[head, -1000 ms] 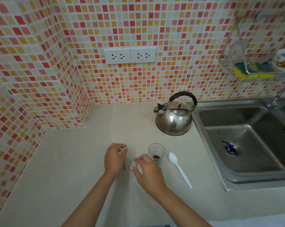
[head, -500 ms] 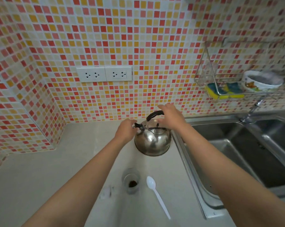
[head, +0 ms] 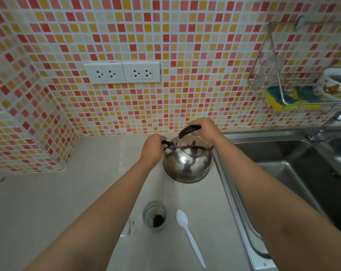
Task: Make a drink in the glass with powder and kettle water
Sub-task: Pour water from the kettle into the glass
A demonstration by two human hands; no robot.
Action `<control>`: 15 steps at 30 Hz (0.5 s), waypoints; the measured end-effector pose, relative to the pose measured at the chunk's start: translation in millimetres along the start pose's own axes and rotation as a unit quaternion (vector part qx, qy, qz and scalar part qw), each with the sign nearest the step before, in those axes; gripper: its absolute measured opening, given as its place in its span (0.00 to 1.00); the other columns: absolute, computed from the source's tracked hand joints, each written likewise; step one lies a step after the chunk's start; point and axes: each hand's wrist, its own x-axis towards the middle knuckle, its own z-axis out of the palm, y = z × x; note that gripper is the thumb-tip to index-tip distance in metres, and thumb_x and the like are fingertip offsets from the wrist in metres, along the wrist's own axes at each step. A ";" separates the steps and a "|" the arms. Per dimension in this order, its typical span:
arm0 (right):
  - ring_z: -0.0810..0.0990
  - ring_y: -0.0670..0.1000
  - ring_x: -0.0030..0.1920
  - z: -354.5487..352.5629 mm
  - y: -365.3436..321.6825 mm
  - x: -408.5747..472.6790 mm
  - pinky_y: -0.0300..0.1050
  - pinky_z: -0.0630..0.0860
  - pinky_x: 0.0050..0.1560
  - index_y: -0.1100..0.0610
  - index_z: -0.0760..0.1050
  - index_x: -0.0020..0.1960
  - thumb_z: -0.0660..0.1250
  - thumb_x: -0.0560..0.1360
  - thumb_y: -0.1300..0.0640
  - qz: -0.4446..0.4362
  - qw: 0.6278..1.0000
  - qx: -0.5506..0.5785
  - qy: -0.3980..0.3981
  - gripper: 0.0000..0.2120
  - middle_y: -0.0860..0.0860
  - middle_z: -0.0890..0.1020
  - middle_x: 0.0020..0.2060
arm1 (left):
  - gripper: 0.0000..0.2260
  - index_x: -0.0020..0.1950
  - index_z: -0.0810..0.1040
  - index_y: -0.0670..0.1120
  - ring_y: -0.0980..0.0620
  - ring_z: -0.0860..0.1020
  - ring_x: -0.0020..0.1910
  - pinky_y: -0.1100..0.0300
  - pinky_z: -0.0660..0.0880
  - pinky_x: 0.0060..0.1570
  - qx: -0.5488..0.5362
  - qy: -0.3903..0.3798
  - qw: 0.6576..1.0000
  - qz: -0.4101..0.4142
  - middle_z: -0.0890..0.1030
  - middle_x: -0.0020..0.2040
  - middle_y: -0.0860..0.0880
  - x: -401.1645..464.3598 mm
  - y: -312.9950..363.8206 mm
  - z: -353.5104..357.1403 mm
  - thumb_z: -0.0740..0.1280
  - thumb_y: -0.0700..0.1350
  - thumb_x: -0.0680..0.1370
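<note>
A: Nearest you?
B: Glass (head: 155, 216), brown powder (head: 158, 220) inside; spoon (head: 189, 234) beside it on the table (head: 48, 192).
A: Farther?
B: Kettle (head: 187, 163). Your right hand (head: 205, 128) wraps its handle; left hand (head: 153, 148) pinches the spout cap, fingertips hidden.

Steel kettle (head: 187, 163) upright on counter (head: 48, 202), just beside sink (head: 294, 169). Right hand (head: 204, 127) wrapped around the kettle's black handle; left hand (head: 153, 148) at the spout cap. Nearer the camera: glass (head: 154, 215) holding dark powder, white plastic spoon (head: 189, 233) lying just to its right, not touching.
</note>
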 end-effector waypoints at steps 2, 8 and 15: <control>0.77 0.57 0.60 -1.9 -1.5 -2.1 0.47 0.71 0.63 0.59 0.79 0.60 0.70 0.71 0.69 0.002 1.000 0.011 -0.002 0.18 0.58 0.81 0.59 | 0.08 0.48 0.84 0.38 0.41 0.81 0.44 0.51 0.77 0.48 0.004 0.000 1.000 0.000 0.83 0.44 0.40 -0.5 0.7 -0.4 0.65 0.38 0.78; 0.78 0.55 0.59 -8.5 -9.2 -12.4 0.44 0.71 0.62 0.58 0.79 0.59 0.70 0.70 0.69 -0.011 0.999 0.028 -0.013 0.18 0.57 0.82 0.58 | 0.06 0.44 0.82 0.41 0.46 0.76 0.37 0.58 0.69 0.37 0.035 -0.020 0.999 0.013 0.79 0.40 0.43 -10.0 5.0 -13.0 0.66 0.39 0.77; 0.78 0.51 0.58 -50.8 -39.6 -42.6 0.47 0.73 0.62 0.52 0.80 0.59 0.72 0.70 0.64 -0.073 0.997 -0.001 -0.006 0.19 0.50 0.82 0.58 | 0.08 0.52 0.83 0.38 0.43 0.78 0.46 0.55 0.72 0.45 0.035 -0.017 0.995 0.090 0.80 0.47 0.41 -36.1 21.1 -61.0 0.67 0.40 0.78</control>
